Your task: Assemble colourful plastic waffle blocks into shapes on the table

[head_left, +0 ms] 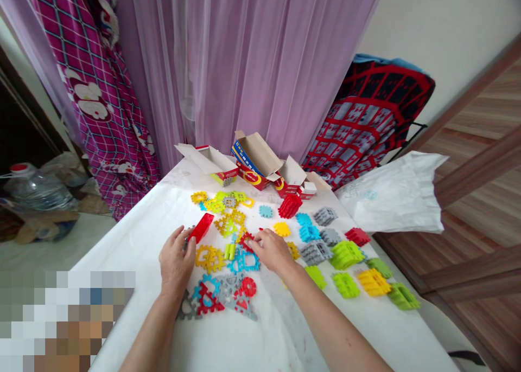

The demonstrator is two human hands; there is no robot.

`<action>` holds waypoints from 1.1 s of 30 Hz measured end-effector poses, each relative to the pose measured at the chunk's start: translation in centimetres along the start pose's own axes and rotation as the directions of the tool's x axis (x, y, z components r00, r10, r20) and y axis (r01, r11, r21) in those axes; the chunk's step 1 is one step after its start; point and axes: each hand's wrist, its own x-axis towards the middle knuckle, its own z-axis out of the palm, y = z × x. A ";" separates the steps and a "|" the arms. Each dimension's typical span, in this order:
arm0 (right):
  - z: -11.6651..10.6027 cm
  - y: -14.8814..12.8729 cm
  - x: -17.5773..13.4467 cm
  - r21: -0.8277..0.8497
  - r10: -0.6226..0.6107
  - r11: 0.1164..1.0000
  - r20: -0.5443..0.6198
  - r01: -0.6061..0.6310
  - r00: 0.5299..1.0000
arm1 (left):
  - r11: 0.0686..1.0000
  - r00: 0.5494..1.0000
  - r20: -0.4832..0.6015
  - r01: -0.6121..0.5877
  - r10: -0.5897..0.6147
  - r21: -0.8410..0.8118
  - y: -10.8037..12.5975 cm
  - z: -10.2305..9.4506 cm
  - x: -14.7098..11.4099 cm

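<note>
My left hand (177, 255) is closed, thumb and fingers around the near end of a long, flat red plastic piece (202, 226); something greyish beside the fingertips is too small to make out. To the right, my right hand (270, 248) pinches a small red toothed building piece (246, 241) above the loose pieces. Between the hands lie yellow toothed pieces (210, 258), blue toothed pieces (244, 260) and small lime-green pieces (230, 251). Closer to me are a grey triangular piece (188, 307), a red triangular piece (209, 301) and a round red piece (248, 286).
Stacks of toothed pieces sorted by colour, such as a green stack (345, 254) and grey stack (316, 251), stand on the right of the white-covered table (264, 342). Open cardboard boxes (256, 155) line the back edge. A white bag (399, 193) lies at the right edge.
</note>
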 end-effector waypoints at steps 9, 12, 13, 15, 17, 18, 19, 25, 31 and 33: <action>-0.7 1.2 0.6 -0.038 -0.148 0.988 0.091 0.152 0.985 | 1.000 1.000 0.008 -0.001 0.001 0.007 0.0 0.2 0.1; -0.4 1.3 0.9 -0.006 -0.277 0.960 0.156 0.281 0.948 | 1.000 1.000 0.018 0.005 -0.005 0.000 0.0 0.1 0.0; -0.5 1.4 1.1 0.002 -0.312 0.948 0.181 0.317 0.933 | 1.000 1.000 0.020 0.006 -0.006 -0.002 0.1 0.1 0.0; -0.9 1.6 1.7 -0.006 -0.355 0.931 0.213 0.365 0.910 | 1.000 1.000 0.020 0.006 -0.006 -0.007 0.1 0.0 0.0; -1.5 1.7 2.3 -0.044 -0.374 0.918 0.236 0.395 0.897 | 1.000 1.000 0.014 0.003 -0.003 -0.010 0.2 0.1 0.0; -1.8 1.7 2.6 -0.067 -0.383 0.910 0.248 0.410 0.890 | 1.000 1.000 0.009 0.003 -0.002 -0.012 0.2 0.1 0.0; -2.0 1.6 2.9 -0.092 -0.392 0.899 0.264 0.428 0.881 | 1.000 1.000 0.005 0.001 -0.001 -0.013 0.2 0.2 0.0; -2.5 1.1 4.0 -0.207 -0.446 0.827 0.327 0.523 0.833 | 1.000 1.000 0.007 -0.004 0.005 -0.024 0.2 0.2 0.0; -2.1 1.6 4.3 -0.234 -0.489 0.795 0.297 0.559 0.820 | 1.000 1.000 0.028 0.014 -0.014 -0.016 0.4 0.1 0.1; -2.0 1.7 4.2 -0.239 -0.493 0.791 0.299 0.564 0.817 | 1.000 0.999 0.033 0.016 -0.015 -0.014 0.4 0.0 0.0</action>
